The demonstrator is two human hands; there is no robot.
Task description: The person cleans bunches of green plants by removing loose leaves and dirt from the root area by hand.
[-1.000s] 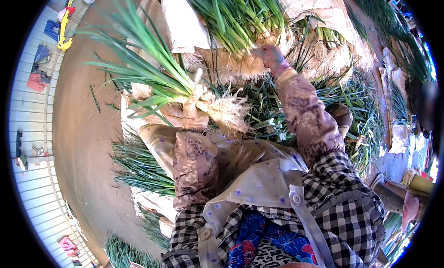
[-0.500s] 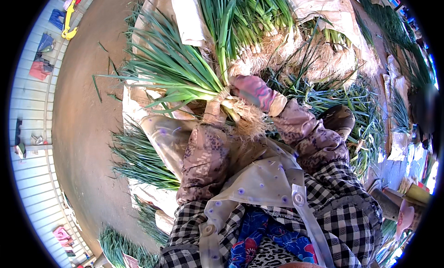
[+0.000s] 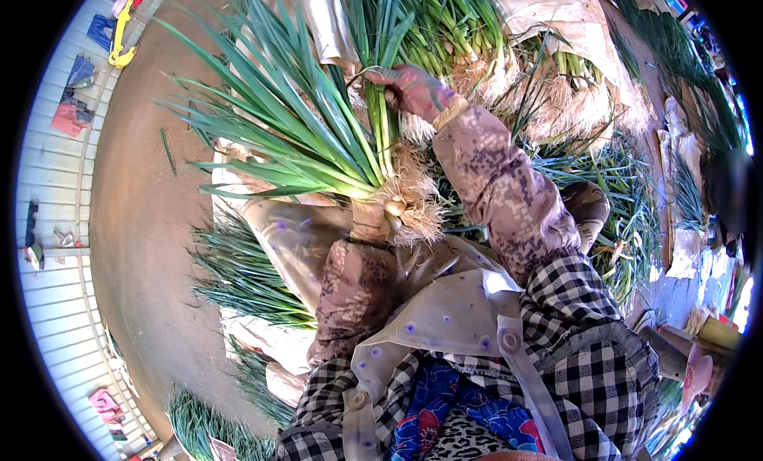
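A bunch of green garlic with long flat leaves fans up and to the left, its pale roots hanging at the right. My left hand, in a tan glove, is closed around the lower stalks just above my lap. My right hand, in a pink patterned glove, is raised beside the upright stalks at the bunch's right side. Its fingertips are pinched on a thin pale strand, perhaps a dry leaf. A translucent dotted apron covers my lap beneath the bunch.
More rooted bunches lie at the back, partly under a tan sheet. Loose green leaves are heaped at the right beside my shoe. Other leafy piles lie at the left, next to the brown floor.
My right hand has moved up and slightly left, from the stalk bases to the leaves. The bunch in my left hand has tilted more upright, and its roots now point to the right.
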